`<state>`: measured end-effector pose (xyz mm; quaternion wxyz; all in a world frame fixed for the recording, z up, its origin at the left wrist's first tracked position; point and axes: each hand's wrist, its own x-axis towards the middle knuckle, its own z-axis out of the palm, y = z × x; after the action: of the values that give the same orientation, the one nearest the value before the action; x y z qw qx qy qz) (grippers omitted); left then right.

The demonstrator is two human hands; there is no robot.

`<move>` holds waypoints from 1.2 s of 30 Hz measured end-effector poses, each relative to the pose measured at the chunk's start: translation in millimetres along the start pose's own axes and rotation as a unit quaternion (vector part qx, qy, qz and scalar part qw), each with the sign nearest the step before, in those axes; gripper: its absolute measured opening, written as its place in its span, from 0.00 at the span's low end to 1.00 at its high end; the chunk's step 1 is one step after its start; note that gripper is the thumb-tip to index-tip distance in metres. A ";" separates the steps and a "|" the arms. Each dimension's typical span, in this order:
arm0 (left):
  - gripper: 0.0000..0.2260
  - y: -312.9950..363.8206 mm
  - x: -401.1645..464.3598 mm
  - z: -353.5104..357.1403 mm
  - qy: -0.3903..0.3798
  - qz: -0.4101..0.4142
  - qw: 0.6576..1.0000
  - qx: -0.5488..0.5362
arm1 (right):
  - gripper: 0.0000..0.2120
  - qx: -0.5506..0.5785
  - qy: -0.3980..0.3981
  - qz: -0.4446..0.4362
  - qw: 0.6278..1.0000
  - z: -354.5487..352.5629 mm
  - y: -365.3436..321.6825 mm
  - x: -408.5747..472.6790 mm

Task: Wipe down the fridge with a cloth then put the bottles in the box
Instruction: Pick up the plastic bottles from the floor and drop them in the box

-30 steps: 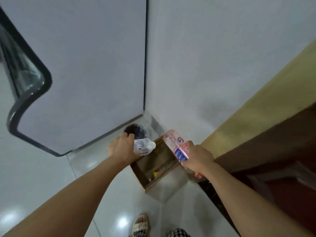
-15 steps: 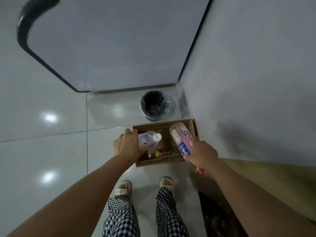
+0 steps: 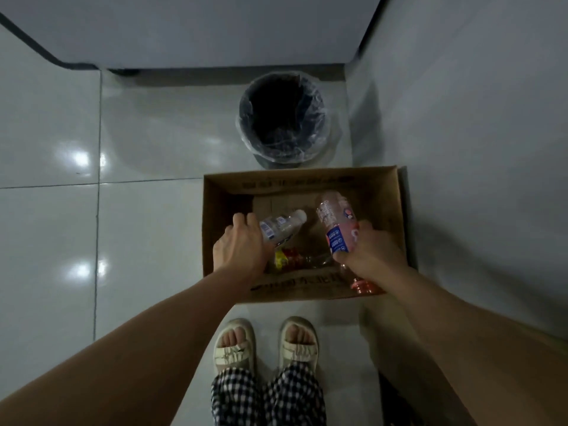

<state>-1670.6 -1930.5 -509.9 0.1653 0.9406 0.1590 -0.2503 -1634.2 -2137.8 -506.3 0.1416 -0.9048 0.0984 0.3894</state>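
Feet in sandals [image 3: 266, 342] nearest, at box front. Left hand [image 3: 241, 249] wraps clear bottle [image 3: 281, 227] around body, white cap pointing right, over cardboard box [image 3: 302, 179] interior. Right hand [image 3: 367, 253] clamps pink bottle [image 3: 336, 224] at label, cap end toward person, base tipped into box. Red-yellow bottle [image 3: 289, 261] lies on box floor. Both look thin plastic, light, crushable, probably slick; mid-body label grip seems best. Bin [image 3: 284, 116] beyond, fridge [image 3: 196, 29] farthest.
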 end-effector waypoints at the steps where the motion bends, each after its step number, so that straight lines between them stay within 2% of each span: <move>1: 0.19 -2.0 14.2 17.1 0.000 0.002 1.000 -0.002 | 0.33 -0.002 0.000 0.006 1.000 11.3 2.1 18.4; 11: 0.22 -9.9 107.1 140.3 0.012 0.039 0.999 0.021 | 0.32 -0.044 0.035 0.072 0.996 89.1 12.7 138.6; 15: 0.22 -5.6 123.6 160.1 0.023 0.053 0.998 0.001 | 0.32 -0.051 0.053 0.067 0.995 101.7 13.2 156.4; 20: 0.22 -1.2 130.8 159.6 -0.005 0.055 0.998 0.042 | 0.29 -0.009 0.017 0.052 0.998 106.8 14.8 157.4; 24: 0.28 2.9 122.3 137.5 -0.052 0.055 0.989 0.130 | 0.29 -0.042 -0.009 0.011 0.999 97.2 12.2 134.6; 30: 0.24 13.8 89.9 57.7 -0.055 0.078 0.985 0.145 | 0.30 -0.092 -0.010 -0.038 0.995 53.0 -13.6 72.9; 36: 0.24 15.5 40.0 -63.3 -0.044 0.089 0.986 0.131 | 0.29 -0.135 0.005 -0.114 0.984 -17.7 -65.3 -11.2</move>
<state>-1605.3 -1911.0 -475.3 0.0695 0.9525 0.0326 -0.2946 -1611.0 -2081.6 -474.8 0.0609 -0.9227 -0.0586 0.3761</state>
